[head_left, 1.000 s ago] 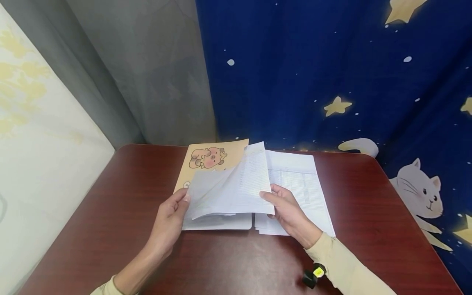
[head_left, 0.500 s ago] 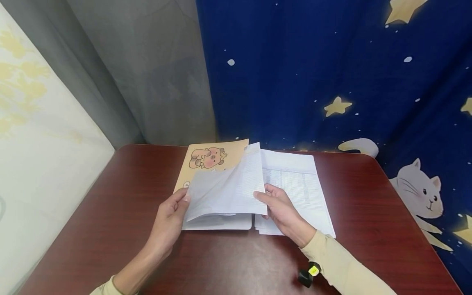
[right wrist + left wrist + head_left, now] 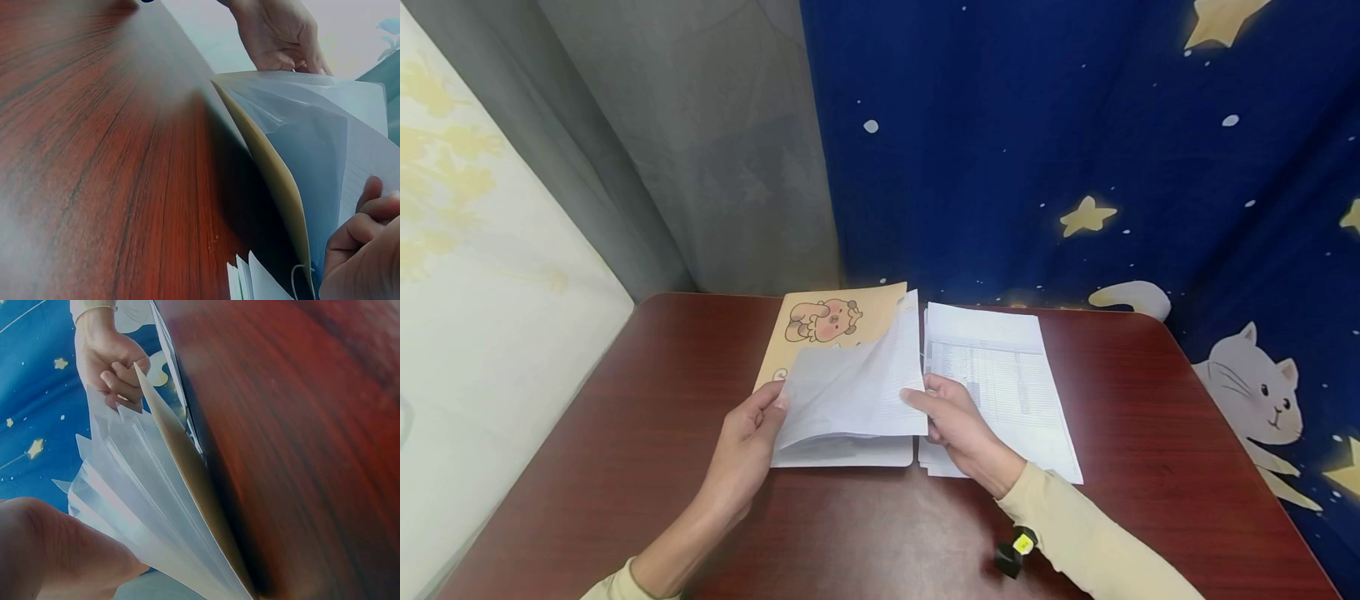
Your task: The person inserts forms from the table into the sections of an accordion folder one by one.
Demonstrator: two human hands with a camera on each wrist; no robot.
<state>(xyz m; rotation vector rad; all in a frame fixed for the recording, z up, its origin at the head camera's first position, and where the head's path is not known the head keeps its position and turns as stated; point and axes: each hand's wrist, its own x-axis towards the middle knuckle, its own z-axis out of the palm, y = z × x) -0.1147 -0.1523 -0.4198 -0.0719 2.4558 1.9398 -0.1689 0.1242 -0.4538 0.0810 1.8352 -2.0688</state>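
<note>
A folder with a tan cartoon-bear cover [image 3: 827,321] lies open on the dark red table [image 3: 625,450]. My left hand [image 3: 767,412] grips the edge of its clear plastic sleeves [image 3: 842,392] and holds them lifted. My right hand [image 3: 925,404] pinches a printed sheet [image 3: 895,358] that stands tilted among the sleeves. In the left wrist view the sleeves [image 3: 144,487] fan out, with the right hand [image 3: 115,369] at their far edge. The right wrist view shows the folder's tan cover [image 3: 275,175] raised, the left hand [image 3: 278,34] beyond it and the right hand's curled fingers [image 3: 365,234] at the bottom right.
A stack of printed papers [image 3: 1007,375] lies just right of the folder. A blue curtain with stars and a cat [image 3: 1075,150] hangs behind the table, a grey one [image 3: 700,150] to its left. A small black device with a yellow tag [image 3: 1013,552] sits at my right wrist.
My right hand has moved left with the printed sheet, drawing it off the stack and further in among the sleeves. More of the stack now shows. The left hand has stayed put.
</note>
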